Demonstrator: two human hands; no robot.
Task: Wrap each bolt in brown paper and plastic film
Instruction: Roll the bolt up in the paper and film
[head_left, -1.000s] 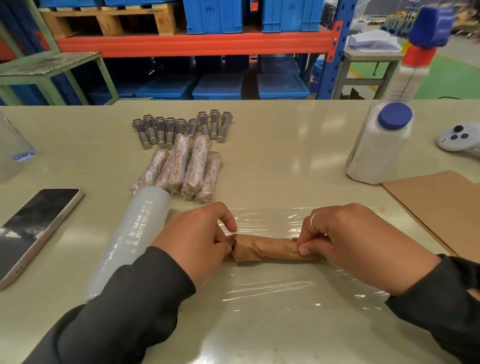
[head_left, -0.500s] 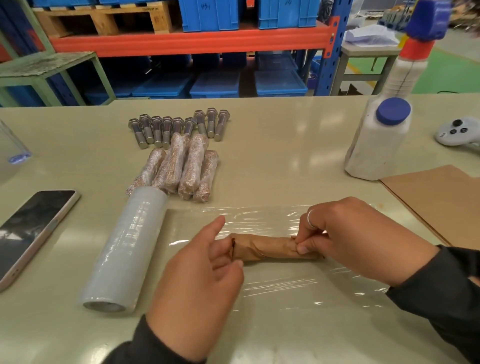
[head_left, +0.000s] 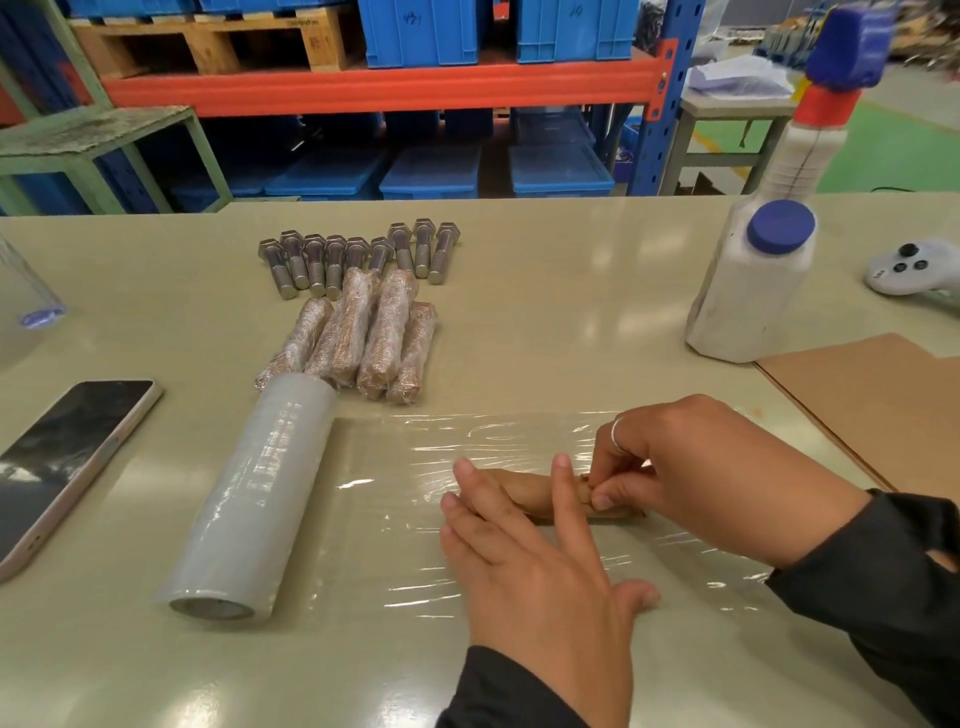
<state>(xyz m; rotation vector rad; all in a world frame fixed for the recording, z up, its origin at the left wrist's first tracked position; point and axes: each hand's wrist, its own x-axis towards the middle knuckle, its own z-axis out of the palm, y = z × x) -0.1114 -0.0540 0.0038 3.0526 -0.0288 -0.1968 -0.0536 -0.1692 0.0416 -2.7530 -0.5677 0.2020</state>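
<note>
While pinched at its right end by the right hand (head_left: 696, 478), paper-wrapped bolt (head_left: 535, 493) under the left hand's (head_left: 540, 566) flat, slack grip.

Your paper-wrapped bolt (head_left: 540, 496) lies crosswise on film sheet (head_left: 415, 545); four finished bundles (head_left: 363, 338) beside bare bolts (head_left: 358, 254).

Looking like a warehouse or factory packing station: orange-and-blue pallet racking (head_left: 384, 85) standing behind the table (head_left: 571, 291), carrying blue crates (head_left: 421, 31) and a wooden pallet (head_left: 208, 41), more blue bins (head_left: 431, 171) sitting underneath. Green-painted floor (head_left: 893, 150) showing at right. Bare bolts (head_left: 358, 254) lying in a row on the table, wrapped bolts (head_left: 363, 338) beside a film roll (head_left: 260, 499), brown paper (head_left: 872, 400) lying at right.
</note>
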